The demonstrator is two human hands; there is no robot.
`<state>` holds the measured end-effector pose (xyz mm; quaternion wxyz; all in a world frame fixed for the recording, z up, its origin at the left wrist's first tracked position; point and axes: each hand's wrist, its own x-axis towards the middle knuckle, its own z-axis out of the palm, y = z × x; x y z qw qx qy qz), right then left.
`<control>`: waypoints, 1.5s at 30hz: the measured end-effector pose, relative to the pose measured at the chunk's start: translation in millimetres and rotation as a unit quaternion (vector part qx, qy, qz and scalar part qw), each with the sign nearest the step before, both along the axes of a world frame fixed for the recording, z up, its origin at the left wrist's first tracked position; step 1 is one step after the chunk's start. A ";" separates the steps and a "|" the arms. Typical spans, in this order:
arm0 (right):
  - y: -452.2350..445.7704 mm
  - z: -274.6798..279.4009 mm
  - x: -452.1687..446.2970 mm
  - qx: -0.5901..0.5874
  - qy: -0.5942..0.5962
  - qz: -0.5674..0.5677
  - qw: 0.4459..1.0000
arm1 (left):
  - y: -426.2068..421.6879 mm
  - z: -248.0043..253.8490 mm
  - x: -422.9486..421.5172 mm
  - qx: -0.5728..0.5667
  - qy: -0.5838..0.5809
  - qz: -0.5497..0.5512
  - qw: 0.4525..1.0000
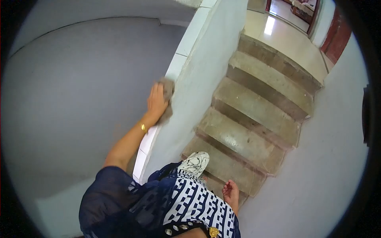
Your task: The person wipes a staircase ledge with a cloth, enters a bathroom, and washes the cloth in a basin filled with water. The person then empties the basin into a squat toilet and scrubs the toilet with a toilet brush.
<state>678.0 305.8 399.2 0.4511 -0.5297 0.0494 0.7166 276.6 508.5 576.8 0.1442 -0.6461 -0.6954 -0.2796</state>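
My left hand is closed on a brown cloth and presses it against the white tiled top of the low stair wall. The cloth bunches under the fingers and hangs a little along the tile edge. A gold-coloured band circles my left wrist. Down by my side, near the lower steps, my right hand holds nothing. Its fingers are loosely bent, with the palm partly showing.
Worn stone steps rise to a shiny tiled landing with a doorway at the top. A pale wall borders the right side. My shoe stands on a lower step. A grey wall lies beyond the tiled ledge.
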 end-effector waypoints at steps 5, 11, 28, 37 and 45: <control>23.5 4.1 9.3 0.042 0.027 0.016 0.999 | -28.6 4.5 16.9 -0.030 -0.025 0.003 0.999; 58.2 -4.9 23.5 0.074 0.014 0.024 0.997 | 30.5 47.9 35.1 0.016 -0.015 0.011 1.000; 183.1 21.7 38.7 0.003 0.015 0.008 1.000 | 311.2 210.7 91.1 0.122 0.028 -0.047 0.991; 263.0 99.7 11.6 0.032 -0.011 -0.049 0.998 | 426.8 283.5 106.9 0.096 0.005 -0.031 0.995; 276.1 140.7 16.4 0.028 -0.007 -0.056 0.998 | 482.7 324.2 120.7 0.115 -0.024 -0.047 0.992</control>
